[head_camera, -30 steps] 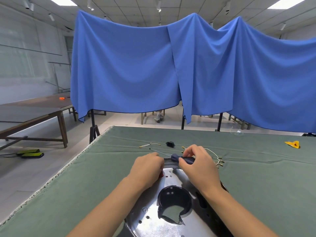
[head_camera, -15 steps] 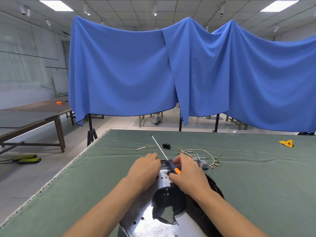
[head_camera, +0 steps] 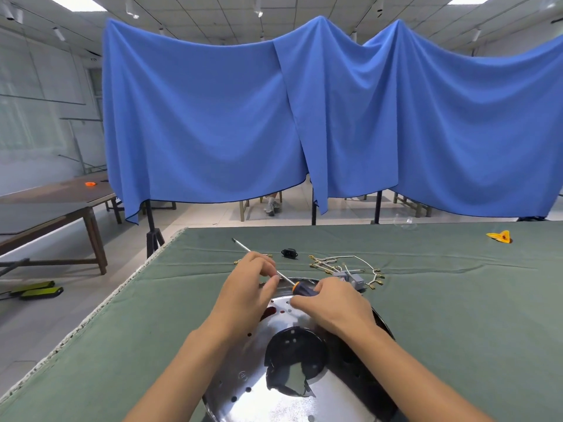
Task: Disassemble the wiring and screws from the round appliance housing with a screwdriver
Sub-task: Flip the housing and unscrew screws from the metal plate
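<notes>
Our right hand [head_camera: 330, 303] grips the dark, orange-collared screwdriver [head_camera: 300, 288] by its handle, while our left hand [head_camera: 251, 283] pinches the thin shaft, probably to guide it. The round shiny metal housing [head_camera: 292, 391] lies beneath on the green cloth table [head_camera: 457, 315].

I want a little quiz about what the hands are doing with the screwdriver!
1. True or false: the screwdriver tip points away from the person.
2. Which hand grips the handle? A left hand B right hand
3. Fill in: the loose wires lie on the green ___.

Key: 1 true. 2 B; the left pinches the shaft. 3 cloth.
</notes>
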The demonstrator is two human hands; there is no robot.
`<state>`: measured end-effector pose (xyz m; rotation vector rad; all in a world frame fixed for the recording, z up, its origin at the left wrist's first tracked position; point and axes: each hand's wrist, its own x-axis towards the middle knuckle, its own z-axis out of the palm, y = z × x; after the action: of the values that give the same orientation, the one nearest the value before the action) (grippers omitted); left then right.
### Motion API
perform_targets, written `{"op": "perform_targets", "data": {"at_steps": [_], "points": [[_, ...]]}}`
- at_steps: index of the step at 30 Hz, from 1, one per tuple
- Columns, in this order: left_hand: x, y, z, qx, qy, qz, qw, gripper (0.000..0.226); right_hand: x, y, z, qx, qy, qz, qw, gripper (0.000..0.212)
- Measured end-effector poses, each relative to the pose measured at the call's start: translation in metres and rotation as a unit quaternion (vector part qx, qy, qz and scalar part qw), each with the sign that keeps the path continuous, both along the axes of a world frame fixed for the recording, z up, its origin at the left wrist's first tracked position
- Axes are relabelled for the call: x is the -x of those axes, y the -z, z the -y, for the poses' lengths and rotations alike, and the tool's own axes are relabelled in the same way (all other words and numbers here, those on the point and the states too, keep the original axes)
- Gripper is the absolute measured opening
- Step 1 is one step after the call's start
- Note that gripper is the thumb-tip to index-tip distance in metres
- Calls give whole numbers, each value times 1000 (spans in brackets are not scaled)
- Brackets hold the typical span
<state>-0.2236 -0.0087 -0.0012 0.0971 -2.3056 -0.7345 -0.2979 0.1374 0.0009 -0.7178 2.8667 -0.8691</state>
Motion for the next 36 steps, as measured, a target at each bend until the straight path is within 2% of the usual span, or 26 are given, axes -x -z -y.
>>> {"op": "perform_targets", "data": {"at_steps": [3, 6, 8, 10, 14, 22, 26, 31, 33, 36], "points": [[-4, -5, -1, -25, 12, -62, 998, 10, 1, -1, -1, 63, 9, 29, 998, 27], [-7, -11, 2, -5, -28, -144, 989, 7, 4, 0, -2, 200, -9, 78, 977, 12], [-9, -11, 1, -1, -26, -119, 993, 6, 4, -1, -5, 287, -43, 112, 950, 17], [-9, -9, -3, 25, -27, -52, 998, 4, 1, -3, -6, 333, -88, 128, 930, 22], [-8, -6, -9, 83, -37, -3, 996, 6, -4, -4, -3, 345, -156, 140, 915, 19], [-10, -4, -12, 102, -31, 39, 994, 9, -6, -4, -3, 330, -154, 154, 918, 22], [-12, -4, -12, 63, -9, 30, 998, 5, -6, -4, -3, 340, -149, 178, 911, 22], [-17, -6, -11, 42, 19, -15, 999, 4, -5, -6, -1, 375, -166, 249, 878, 19], [-18, -7, -12, -21, 42, -21, 999, 6, -4, -6, -2, 386, -164, 267, 868, 19], [-18, -10, -12, -176, 77, -23, 981, 9, -4, -6, -2, 406, -164, 288, 852, 12]]}}
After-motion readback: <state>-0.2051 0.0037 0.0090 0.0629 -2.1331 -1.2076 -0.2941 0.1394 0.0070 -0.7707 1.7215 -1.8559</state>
